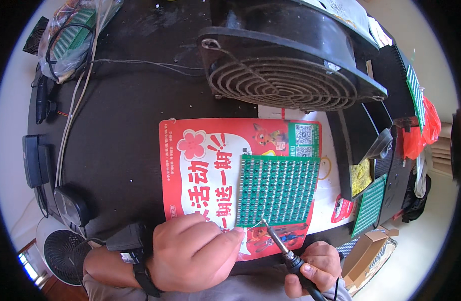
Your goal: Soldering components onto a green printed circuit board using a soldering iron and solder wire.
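**Soldering iron (280,243) and thin solder wire (253,225) converge on a green circuit-board panel (278,190)**

The left hand (195,253) is closed down to a pinch, fingers folded, thumb and forefinger gripping what looks like solder wire close to its end, probably to keep the soft strand steady. The right hand (316,271) is curled around the iron's handle, well back from the hot metal, slanting the tip up and leftward to the wire's end. Whether the tip touches a pad is too small to tell.

The panel lies flat just beyond both hands, its near edge beside the left thumb, so the joints sit within easy reach. Under it, a red-and-white printed sheet (171,200) likely shields the bench (125,140). Farther ahead of the hands, a black fan (285,83) turns its grille toward the work, presumably for the fumes. Right of the panel, beyond the right hand, yellow cleaning sponge (361,178) sits handy for the iron.
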Motion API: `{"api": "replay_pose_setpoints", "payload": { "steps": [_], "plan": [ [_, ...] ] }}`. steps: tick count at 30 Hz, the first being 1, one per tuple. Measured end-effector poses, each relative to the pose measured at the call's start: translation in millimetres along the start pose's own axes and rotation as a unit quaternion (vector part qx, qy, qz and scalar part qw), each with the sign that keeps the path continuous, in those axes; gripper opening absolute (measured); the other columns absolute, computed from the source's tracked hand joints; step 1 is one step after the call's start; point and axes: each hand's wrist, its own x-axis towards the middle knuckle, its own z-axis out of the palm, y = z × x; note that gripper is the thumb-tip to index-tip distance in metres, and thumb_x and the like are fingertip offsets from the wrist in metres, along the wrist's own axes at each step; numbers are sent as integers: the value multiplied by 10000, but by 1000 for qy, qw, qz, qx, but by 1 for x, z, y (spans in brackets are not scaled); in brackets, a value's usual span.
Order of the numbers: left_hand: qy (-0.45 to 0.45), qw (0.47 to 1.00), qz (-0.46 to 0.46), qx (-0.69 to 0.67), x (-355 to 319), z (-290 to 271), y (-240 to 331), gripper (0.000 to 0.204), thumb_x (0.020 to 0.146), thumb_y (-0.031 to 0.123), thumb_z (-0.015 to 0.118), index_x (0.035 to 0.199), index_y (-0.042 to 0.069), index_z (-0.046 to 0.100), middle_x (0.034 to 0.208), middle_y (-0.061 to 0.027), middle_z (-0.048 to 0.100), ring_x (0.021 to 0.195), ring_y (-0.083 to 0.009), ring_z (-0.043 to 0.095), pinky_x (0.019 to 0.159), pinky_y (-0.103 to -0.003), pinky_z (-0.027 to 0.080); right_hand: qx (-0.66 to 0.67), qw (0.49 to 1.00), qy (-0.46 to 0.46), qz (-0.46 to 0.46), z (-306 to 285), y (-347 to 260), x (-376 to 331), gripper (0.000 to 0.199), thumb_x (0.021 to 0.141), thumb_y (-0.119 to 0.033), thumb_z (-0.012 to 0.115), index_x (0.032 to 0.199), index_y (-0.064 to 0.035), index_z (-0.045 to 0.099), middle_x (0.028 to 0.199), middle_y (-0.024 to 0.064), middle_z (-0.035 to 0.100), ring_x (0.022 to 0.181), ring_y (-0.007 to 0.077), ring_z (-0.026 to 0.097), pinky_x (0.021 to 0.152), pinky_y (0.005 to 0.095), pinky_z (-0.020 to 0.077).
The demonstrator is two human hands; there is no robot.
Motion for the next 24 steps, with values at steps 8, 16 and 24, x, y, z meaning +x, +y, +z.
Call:
{"api": "replay_pose_setpoints", "payload": {
  "steps": [8, 16, 24],
  "plan": [
    [-7, 1000, -13, -6, -1, 0, 1, 166, 678, -1, 835, 788, 57, 724, 598, -31, 585, 481, -204, 561, 470, -332, 451, -4, 1000, -5, 1, 1, 0, 4, 328, 766, 17, 757, 1032, 86, 578, 722, 133, 575, 535, 240, 527, 474, 362, 455],
    [-2, 1000, 7, -7, 0, 2, -1, 173, 671, -10, 832, 798, 45, 728, 584, -26, 556, 460, -200, 532, 448, -331, 429, 6, 1000, 5, -4, 2, 2, 1, 321, 771, 13, 760, 1029, 77, 580, 719, 121, 566, 533, 234, 516, 471, 351, 444],
    [-3, 1000, 15, -11, 2, 2, -1, 185, 678, -15, 830, 828, 32, 731, 583, -27, 553, 452, -198, 526, 426, -331, 405, 0, 1000, -5, 7, 0, -1, 1, 340, 771, 11, 758, 1054, 77, 581, 743, 124, 570, 561, 238, 532, 484, 354, 450]
  ]
}}
